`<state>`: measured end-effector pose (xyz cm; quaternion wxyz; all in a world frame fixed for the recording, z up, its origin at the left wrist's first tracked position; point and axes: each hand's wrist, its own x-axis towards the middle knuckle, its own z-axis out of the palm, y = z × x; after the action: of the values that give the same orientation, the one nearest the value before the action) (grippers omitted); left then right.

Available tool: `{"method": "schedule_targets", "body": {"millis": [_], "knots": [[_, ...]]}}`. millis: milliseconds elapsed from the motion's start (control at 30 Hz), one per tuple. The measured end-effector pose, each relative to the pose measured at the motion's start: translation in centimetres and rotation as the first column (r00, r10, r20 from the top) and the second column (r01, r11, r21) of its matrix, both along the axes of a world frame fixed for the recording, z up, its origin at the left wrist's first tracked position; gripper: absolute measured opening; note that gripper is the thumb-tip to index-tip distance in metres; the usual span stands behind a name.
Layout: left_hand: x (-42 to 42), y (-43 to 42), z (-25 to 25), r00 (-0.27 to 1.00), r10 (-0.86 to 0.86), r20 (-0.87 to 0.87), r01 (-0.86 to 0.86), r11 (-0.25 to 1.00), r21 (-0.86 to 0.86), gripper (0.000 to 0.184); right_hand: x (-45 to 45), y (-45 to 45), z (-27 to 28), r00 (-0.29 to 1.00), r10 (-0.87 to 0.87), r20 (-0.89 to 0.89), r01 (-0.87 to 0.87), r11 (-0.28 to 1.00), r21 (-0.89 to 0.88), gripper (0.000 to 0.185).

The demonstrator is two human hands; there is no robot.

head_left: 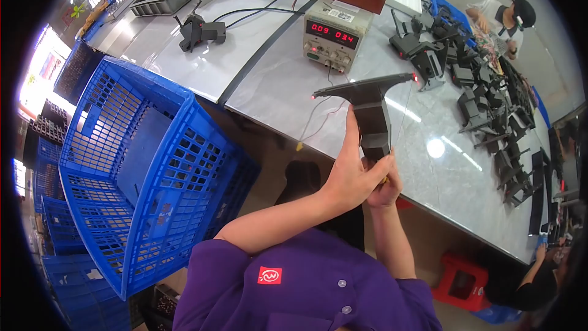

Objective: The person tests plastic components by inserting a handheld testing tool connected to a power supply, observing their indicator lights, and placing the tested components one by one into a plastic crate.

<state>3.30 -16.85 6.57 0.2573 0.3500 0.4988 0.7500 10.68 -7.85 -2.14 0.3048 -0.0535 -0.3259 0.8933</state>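
A black plastic part (370, 113) with a wide, curved top bar is held up in front of the table edge, a small red light glowing at each end of the bar. My left hand (352, 175) is wrapped round its lower left side. Under its base my right hand (386, 187) is closed; a bit of yellow shows between the fingers. Behind the part stands a power supply (334, 34) with red digits reading 0.09 and 03.4. Thin wires (312, 119) hang from it near the table edge, one with a yellow end.
Many black parts (471, 92) are spread on the table's right side. Another black part (199, 32) lies at the left. A large blue crate (165, 178) stands left of me. A red stool (459, 282) is at lower right. Other people (505, 18) are at the right.
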Motion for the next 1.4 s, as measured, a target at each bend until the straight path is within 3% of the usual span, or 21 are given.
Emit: {"method": "schedule_targets", "body": {"millis": [233, 300, 333, 367, 400, 433, 500, 567, 633, 667, 700, 733, 767, 833, 900, 967, 1067, 1167, 1267, 1333, 1400], "knots": [[0.7, 0.0, -1.8, 0.983, 0.101, -0.153, -0.104, 0.995, -0.012, 0.091, -0.3, -0.5, 0.2, 0.998, -0.069, -0.003, 0.069, 0.998, 0.009, 0.04], [0.7, 0.0, -2.0, 0.991, 0.13, 0.042, -0.13, 0.991, 0.012, 0.096, 0.1, -0.4, 0.4, 0.991, -0.084, 0.1, 0.061, 0.974, 0.216, 0.034], [0.4, -0.1, -2.2, 0.964, 0.245, -0.104, -0.251, 0.967, -0.044, 0.094, 0.2, -1.0, 0.9, 0.98, -0.133, 0.15, 0.068, 0.925, 0.374, 0.034], [-0.4, -0.1, -2.1, 0.944, 0.3, -0.139, -0.309, 0.95, -0.05, 0.083, 0.4, -1.6, -0.3, 0.942, -0.258, 0.216, 0.12, 0.858, 0.498, 0.037], [-1.2, -0.2, -2.0, 0.924, 0.342, -0.174, -0.355, 0.933, -0.052, 0.073, 0.2, -2.0, 0.8, 0.897, -0.441, 0.042, 0.187, 0.463, 0.867, 0.035], [-1.8, -0.7, -1.5, 0.961, 0.244, 0.133, -0.239, 0.97, -0.052, 0.064, 0.4, -3.0, 3.3, 0.854, -0.516, 0.07, 0.117, 0.32, 0.94, 0.032], [-4.4, -1.9, -2.4, 0.968, 0.16, 0.195, -0.155, 0.987, -0.043, 0.057, 1.2, -3.7, 6.4, 0.892, -0.348, 0.289, -0.152, 0.37, 0.917, 0.033], [-7.4, -4.7, -0.2, 0.885, -0.1, 0.454, 0.119, 0.993, -0.012, 0.061, 2.1, -3.3, 8.6, 0.941, -0.083, 0.328, -0.319, 0.109, 0.942, 0.032], [-8.7, -6.8, 1.9, 0.926, 0.179, 0.331, -0.178, 0.983, -0.033, 0.063, 2.8, -2.1, 9.9, 0.957, 0.065, 0.282, -0.289, 0.233, 0.928, 0.034], [-10.2, -8.8, 2.7, 0.928, 0.293, 0.23, -0.291, 0.956, -0.046, 0.063, 2.9, -0.9, 9.9, 0.984, -0.017, 0.18, -0.165, 0.32, 0.933, 0.038], [-12.5, -11.4, 2.9, 0.896, 0.439, 0.075, -0.433, 0.898, -0.076, 0.058, 3.7, 0.6, 10.4, 0.944, -0.21, 0.255, -0.142, 0.44, 0.887, 0.04], [-15.0, -14.1, 2.4, 0.797, 0.59, -0.126, -0.601, 0.795, -0.076, 0.05, 3.5, 2.2, 9.6, 0.87, -0.431, 0.239, 0.112, 0.646, 0.755, 0.04], [-16.6, -16.1, 2.5, 0.583, 0.723, -0.371, -0.798, 0.595, -0.094, 0.045, 3.8, 5.3, 8.9, 0.712, -0.636, 0.298, 0.249, 0.625, 0.74, 0.04], [-21.2, -22.3, 0.9, 0.154, 0.486, -0.86, -0.987, 0.106, -0.117, 0.047, 4.8, 12.4, 6.9, 0.217, -0.94, 0.263, 0.227, 0.311, 0.923, 0.041], [-23.4, -27.4, -0.7, 0.116, 0.117, -0.986, -0.952, -0.271, -0.144, 0.05, 6.1, 19.2, 3.6, -0.139, -0.965, 0.221, 0.091, 0.21, 0.973, 0.047], [-26.6, -32.3, -2.8, 0.423, 0.121, -0.898, -0.827, -0.354, -0.437, 0.055, 7.2, 25.0, 0.2, -0.291, -0.906, 0.307, -0.016, 0.326, 0.945, 0.051], [-25.1, -32.7, -3.5, 0.625, 0.115, -0.772, -0.693, -0.375, -0.616, 0.055, 6.7, 26.1, 0.5, -0.512, -0.804, 0.303, -0.074, 0.393, 0.917, 0.054], [-24.0, -32.0, -4.1, 0.478, 0.092, -0.874, -0.809, -0.34, -0.479, 0.056, 6.7, 27.0, 0.1, -0.607, -0.759, 0.235, -0.144, 0.396, 0.907, 0.049], [-20.6, -26.4, -1.0, 0.329, 0.316, -0.89, -0.927, -0.069, -0.367, 0.05, 7.1, 28.9, -1.6, -0.539, -0.813, 0.221, -0.173, 0.363, 0.915, 0.041], [-18.6, -22.5, 0.5, 0.354, 0.477, -0.804, -0.934, 0.229, -0.276, 0.043, 6.6, 28.7, -1.5, -0.577, -0.775, 0.26, -0.141, 0.408, 0.902, 0.033], [-15.7, -17.7, 1.7, 0.437, 0.524, -0.731, -0.886, 0.393, -0.247, 0.035, 6.8, 26.2, -0.6, -0.447, -0.805, 0.391, -0.118, 0.486, 0.866, 0.033]]}}
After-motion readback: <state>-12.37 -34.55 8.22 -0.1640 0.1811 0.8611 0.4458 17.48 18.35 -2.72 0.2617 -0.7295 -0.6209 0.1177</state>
